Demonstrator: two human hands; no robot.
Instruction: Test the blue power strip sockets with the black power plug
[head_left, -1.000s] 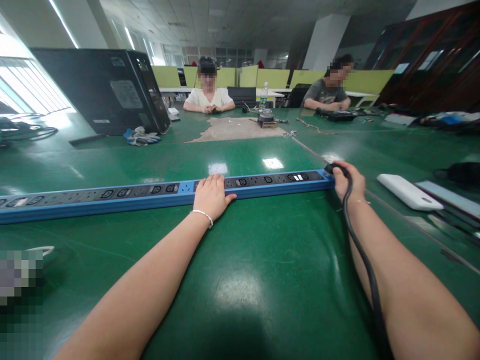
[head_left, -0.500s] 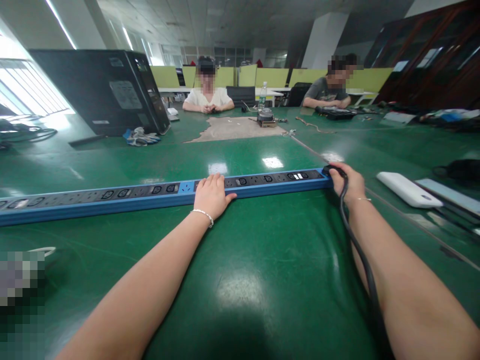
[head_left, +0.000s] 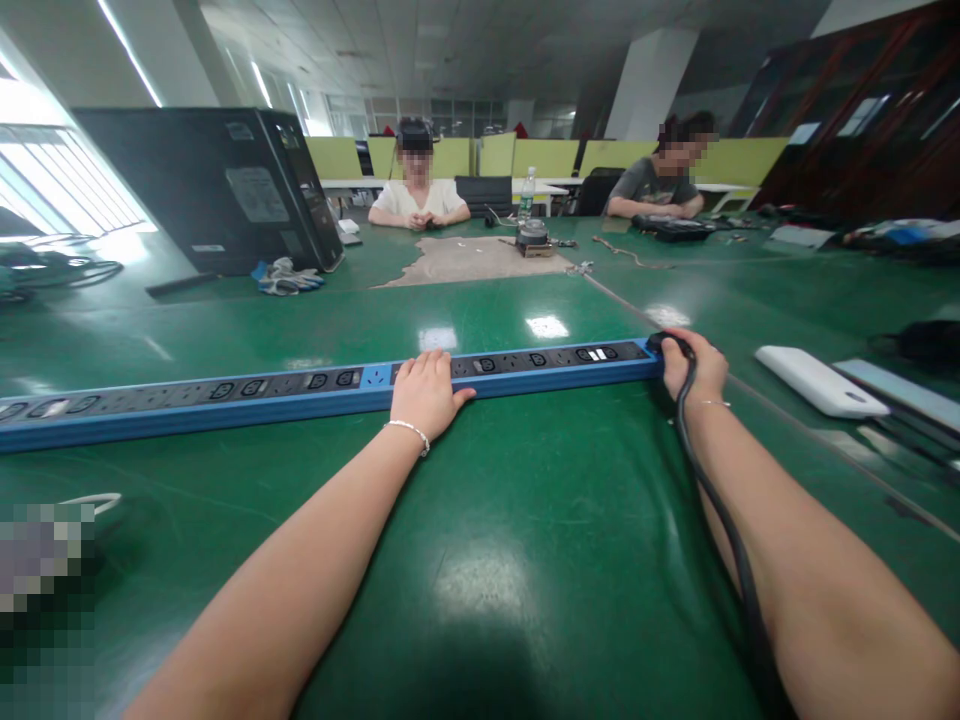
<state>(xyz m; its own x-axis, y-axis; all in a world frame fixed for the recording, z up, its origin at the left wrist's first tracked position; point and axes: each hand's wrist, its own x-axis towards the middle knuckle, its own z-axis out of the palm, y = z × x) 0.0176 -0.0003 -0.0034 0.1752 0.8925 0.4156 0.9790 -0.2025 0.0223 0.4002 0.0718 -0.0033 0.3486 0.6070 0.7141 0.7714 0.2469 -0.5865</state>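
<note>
A long blue power strip with black sockets lies across the green table, its left end out of frame. My left hand is wrapped over its middle, fingers across the sockets and thumb along the near side. At the strip's right end, my right hand is closed around a black plug. The plug meets the end of the strip; my fingers hide how deep it sits. From it a black power cord runs down along my right forearm to the bottom edge.
Right of my hand lie a white power bank-like block and a flat pale device. A black computer tower and gloves stand at the far left. Two people sit across the green table. A bottle stands there.
The view has shifted very slightly. Both hands keep their places on the power strip and the plug.
</note>
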